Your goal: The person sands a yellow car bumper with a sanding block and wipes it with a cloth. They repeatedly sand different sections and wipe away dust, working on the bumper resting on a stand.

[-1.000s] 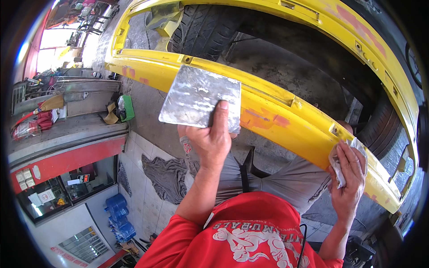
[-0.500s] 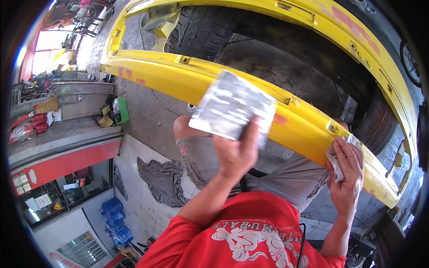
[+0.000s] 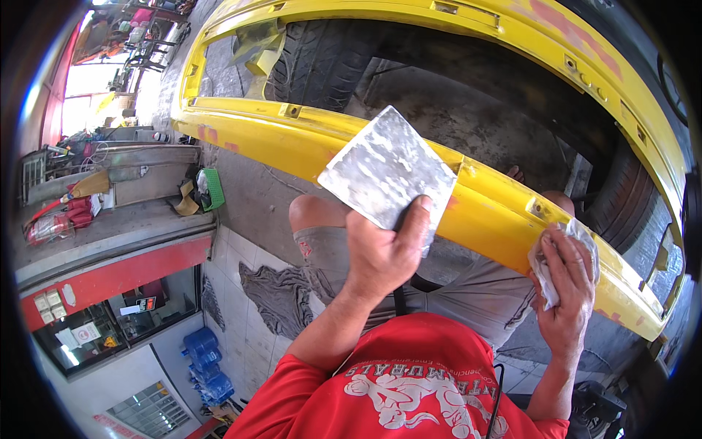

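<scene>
A yellow car bumper (image 3: 475, 212) with reddish patches curves across the view in front of me. My left hand (image 3: 385, 245) is closed on a flat, square board (image 3: 391, 170) with a mottled grey and white face, thumb on top. The board is held above the bumper's near edge and hides part of it. Toward the bumper's right end, my right hand (image 3: 567, 282) presses a crumpled whitish cloth (image 3: 543, 267) against the yellow surface. Its fingers are bent over the cloth.
Dark tyres (image 3: 322, 66) lie within the bumper's curve. A grey rag (image 3: 274, 296) is spread on the tiled floor at left. Farther left are a cluttered ledge (image 3: 139, 223) with a green basket (image 3: 213, 188), and blue water jugs (image 3: 203, 355) below it.
The board has turned in my left hand's grip, one corner now pointing away from me. My right hand remains on the bumper with the cloth. The whole view has shifted slightly.
</scene>
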A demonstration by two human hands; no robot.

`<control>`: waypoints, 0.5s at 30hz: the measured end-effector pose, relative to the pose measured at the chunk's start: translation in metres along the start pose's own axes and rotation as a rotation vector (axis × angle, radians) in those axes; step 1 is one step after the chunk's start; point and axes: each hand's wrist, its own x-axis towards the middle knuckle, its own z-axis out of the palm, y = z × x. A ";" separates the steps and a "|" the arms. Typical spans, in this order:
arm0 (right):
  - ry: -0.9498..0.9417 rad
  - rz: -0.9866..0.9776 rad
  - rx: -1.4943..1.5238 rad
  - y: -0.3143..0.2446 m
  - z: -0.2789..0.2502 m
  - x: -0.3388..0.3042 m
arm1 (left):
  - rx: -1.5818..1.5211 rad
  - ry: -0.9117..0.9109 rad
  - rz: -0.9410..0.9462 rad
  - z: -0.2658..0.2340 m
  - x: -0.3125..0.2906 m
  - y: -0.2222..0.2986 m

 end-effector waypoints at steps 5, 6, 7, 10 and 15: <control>0.148 -0.040 -0.171 0.008 0.002 -0.020 | -0.260 0.089 -0.533 -0.009 0.012 0.001; 0.173 -0.053 -0.230 0.009 0.004 -0.025 | -0.280 0.063 -0.464 -0.007 0.010 0.001; 0.132 -0.023 -0.243 0.010 0.007 -0.028 | -0.244 0.029 -0.442 -0.006 0.008 -0.002; 0.167 -0.054 -0.347 0.002 0.025 -0.026 | -0.385 0.038 -0.251 -0.002 -0.006 -0.014; 0.180 -0.111 -0.456 -0.056 0.069 0.015 | -0.735 0.403 -0.524 -0.058 -0.009 -0.058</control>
